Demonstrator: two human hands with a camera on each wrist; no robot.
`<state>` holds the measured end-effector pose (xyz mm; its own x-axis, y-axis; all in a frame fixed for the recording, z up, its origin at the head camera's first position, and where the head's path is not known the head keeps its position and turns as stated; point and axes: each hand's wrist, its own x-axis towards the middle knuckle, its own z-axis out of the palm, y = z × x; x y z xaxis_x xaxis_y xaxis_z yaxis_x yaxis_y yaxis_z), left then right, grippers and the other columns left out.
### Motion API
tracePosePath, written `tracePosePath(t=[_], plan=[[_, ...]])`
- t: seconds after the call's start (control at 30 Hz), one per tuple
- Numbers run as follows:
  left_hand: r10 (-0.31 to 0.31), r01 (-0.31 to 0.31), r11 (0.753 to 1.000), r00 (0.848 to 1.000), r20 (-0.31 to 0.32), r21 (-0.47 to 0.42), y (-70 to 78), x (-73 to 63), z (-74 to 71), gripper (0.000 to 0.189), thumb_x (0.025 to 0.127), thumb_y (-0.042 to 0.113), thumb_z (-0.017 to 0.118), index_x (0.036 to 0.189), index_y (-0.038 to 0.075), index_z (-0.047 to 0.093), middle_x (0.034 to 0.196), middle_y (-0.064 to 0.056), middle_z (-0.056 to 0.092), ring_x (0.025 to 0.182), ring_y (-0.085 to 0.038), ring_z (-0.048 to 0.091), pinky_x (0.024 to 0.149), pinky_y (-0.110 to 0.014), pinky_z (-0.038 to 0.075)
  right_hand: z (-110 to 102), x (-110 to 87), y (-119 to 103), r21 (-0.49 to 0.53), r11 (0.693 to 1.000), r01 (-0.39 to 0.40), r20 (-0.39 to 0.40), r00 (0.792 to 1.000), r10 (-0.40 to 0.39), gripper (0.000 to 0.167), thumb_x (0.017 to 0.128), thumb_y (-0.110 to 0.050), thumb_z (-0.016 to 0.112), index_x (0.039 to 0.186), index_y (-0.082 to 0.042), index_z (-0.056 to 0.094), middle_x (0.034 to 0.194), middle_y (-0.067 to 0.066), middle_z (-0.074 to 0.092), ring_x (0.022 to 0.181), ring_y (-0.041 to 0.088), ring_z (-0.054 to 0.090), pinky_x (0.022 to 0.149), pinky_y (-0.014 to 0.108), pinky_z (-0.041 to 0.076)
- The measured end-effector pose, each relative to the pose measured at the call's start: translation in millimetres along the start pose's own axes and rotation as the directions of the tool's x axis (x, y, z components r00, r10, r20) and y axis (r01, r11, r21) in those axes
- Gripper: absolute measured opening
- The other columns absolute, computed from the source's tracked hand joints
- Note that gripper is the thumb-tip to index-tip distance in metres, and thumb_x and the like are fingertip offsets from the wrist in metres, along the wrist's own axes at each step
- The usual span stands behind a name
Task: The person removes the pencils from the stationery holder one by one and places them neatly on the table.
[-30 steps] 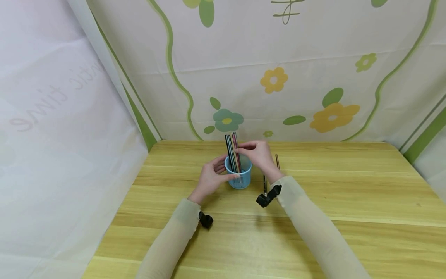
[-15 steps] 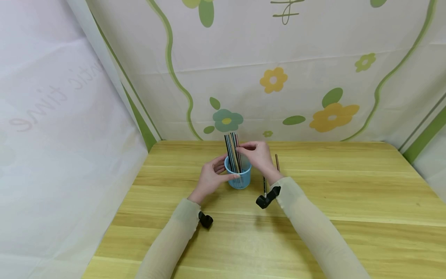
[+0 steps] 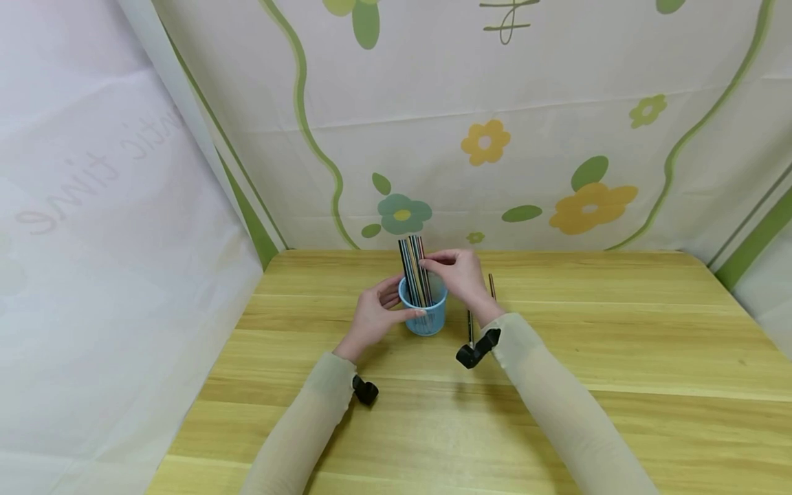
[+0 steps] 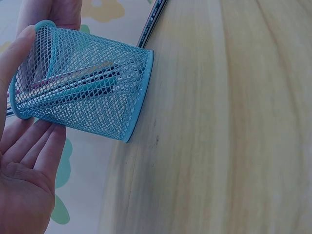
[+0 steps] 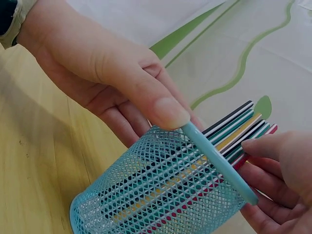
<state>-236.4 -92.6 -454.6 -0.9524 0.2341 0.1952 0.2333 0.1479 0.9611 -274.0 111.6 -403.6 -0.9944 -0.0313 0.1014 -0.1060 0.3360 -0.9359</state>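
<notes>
A light-blue mesh pen holder stands on the table, and my left hand grips it by the rim, thumb on the near side and fingers round the far side. Several striped pencils lean together inside it, their upper ends above the rim. My right hand pinches pencils at the right of this bundle between thumb and fingers. A red pencil is among those at its fingers; exactly how many it pinches, I cannot tell.
One brown pencil lies on the wooden table behind the right wrist. A dark pencil lies right of the holder, partly covered by the right wrist camera. A flower-printed cloth hangs behind the table.
The pencil ends at my right fingertips have shifted a little to the right and spread apart. The left hand and the pen holder have stayed in place.
</notes>
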Motion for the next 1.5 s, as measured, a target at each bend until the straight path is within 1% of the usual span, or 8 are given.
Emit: tracePosePath(t=[0.23, 0.47, 0.67, 0.87, 1.0, 1.1, 1.37, 1.5], plan=[[0.000, 0.000, 1.000, 1.000, -0.001, -0.008, 0.2, -0.6, -0.7, 0.081, 0.076, 0.021, 0.094, 0.146, 0.007, 0.054, 0.133, -0.008, 0.064, 0.121, -0.021, 0.062, 0.103, -0.037, 0.051, -1, 0.0, -3, 0.044, 0.999, -0.011, -0.005, 1.000, 0.011, 0.026, 0.092, -0.033, 0.079, 0.108, -0.013, 0.080, 0.105, 0.003, 0.076, 0.097, 0.018, 0.070, 0.088, 0.040, 0.058], [0.001, -0.001, 1.000, 1.000, -0.004, 0.012, -0.7, 0.0, -2.1, 0.084, 0.076, 0.024, 0.094, 0.147, 0.007, 0.053, 0.134, -0.008, 0.064, 0.121, -0.019, 0.062, 0.102, -0.034, 0.052, -2, 0.0, -10, 0.131, 0.991, 0.000, -0.011, 1.000, 0.002, 0.023, 0.093, -0.025, 0.079, 0.109, -0.009, 0.079, 0.105, 0.006, 0.075, 0.091, 0.021, 0.073, 0.090, 0.050, 0.058], [0.007, -0.006, 1.000, 1.000, -0.004, 0.012, -1.0, 0.4, -1.7, 0.084, 0.076, 0.023, 0.094, 0.147, 0.006, 0.053, 0.134, -0.009, 0.064, 0.121, -0.020, 0.062, 0.102, -0.034, 0.052, -4, -1.3, -14, 0.125, 0.992, 0.003, -0.011, 1.000, -0.002, 0.026, 0.094, -0.025, 0.078, 0.113, -0.007, 0.078, 0.106, 0.006, 0.075, 0.092, 0.021, 0.073, 0.087, 0.043, 0.060], [0.006, -0.006, 1.000, 1.000, -0.001, 0.008, 0.1, 0.0, -1.5, 0.083, 0.076, 0.022, 0.093, 0.147, 0.005, 0.053, 0.134, -0.009, 0.064, 0.121, -0.021, 0.062, 0.103, -0.036, 0.052, -9, -2.0, -15, 0.126, 0.992, 0.023, -0.022, 1.000, -0.020, 0.030, 0.095, -0.027, 0.077, 0.115, -0.006, 0.077, 0.105, 0.006, 0.074, 0.095, 0.023, 0.072, 0.089, 0.044, 0.060], [-0.005, 0.005, 1.000, 1.000, -0.001, 0.013, 0.2, -0.2, -1.0, 0.083, 0.076, 0.023, 0.094, 0.147, 0.005, 0.054, 0.134, -0.008, 0.064, 0.121, -0.020, 0.062, 0.102, -0.034, 0.051, -12, -1.7, -17, 0.157, 0.986, 0.050, -0.045, 0.998, -0.043, 0.031, 0.095, -0.028, 0.077, 0.115, -0.005, 0.077, 0.105, 0.007, 0.074, 0.093, 0.021, 0.072, 0.083, 0.034, 0.061], [-0.007, 0.007, 1.000, 1.000, -0.006, 0.015, -0.8, 0.1, -0.7, 0.083, 0.075, 0.024, 0.094, 0.146, 0.007, 0.054, 0.134, -0.007, 0.064, 0.121, -0.019, 0.062, 0.102, -0.031, 0.051, -16, -1.4, -22, 0.182, 0.982, 0.053, -0.068, 0.997, -0.041, 0.031, 0.094, -0.029, 0.077, 0.114, -0.006, 0.077, 0.104, 0.007, 0.074, 0.092, 0.021, 0.072, 0.081, 0.030, 0.061], [-0.004, 0.004, 1.000, 1.000, -0.006, -0.001, -1.9, 0.4, -0.3, 0.080, 0.076, 0.020, 0.094, 0.145, 0.009, 0.055, 0.134, -0.009, 0.063, 0.122, -0.022, 0.061, 0.103, -0.034, 0.051, -24, -3.0, -33, 0.245, 0.967, 0.066, -0.125, 0.991, -0.036, 0.031, 0.092, -0.030, 0.079, 0.112, -0.007, 0.078, 0.105, 0.008, 0.074, 0.098, 0.031, 0.071, 0.082, 0.031, 0.061], [-0.021, 0.021, 1.000, 1.000, -0.004, -0.004, -1.9, 1.0, 0.4, 0.081, 0.076, 0.014, 0.093, 0.146, 0.007, 0.054, 0.136, -0.012, 0.062, 0.124, -0.025, 0.060, 0.105, -0.038, 0.050, -28, -3.9, -37, 0.253, 0.964, 0.081, -0.142, 0.989, -0.046, 0.031, 0.091, -0.031, 0.080, 0.111, -0.007, 0.078, 0.104, 0.008, 0.074, 0.095, 0.029, 0.072, 0.081, 0.030, 0.061]])
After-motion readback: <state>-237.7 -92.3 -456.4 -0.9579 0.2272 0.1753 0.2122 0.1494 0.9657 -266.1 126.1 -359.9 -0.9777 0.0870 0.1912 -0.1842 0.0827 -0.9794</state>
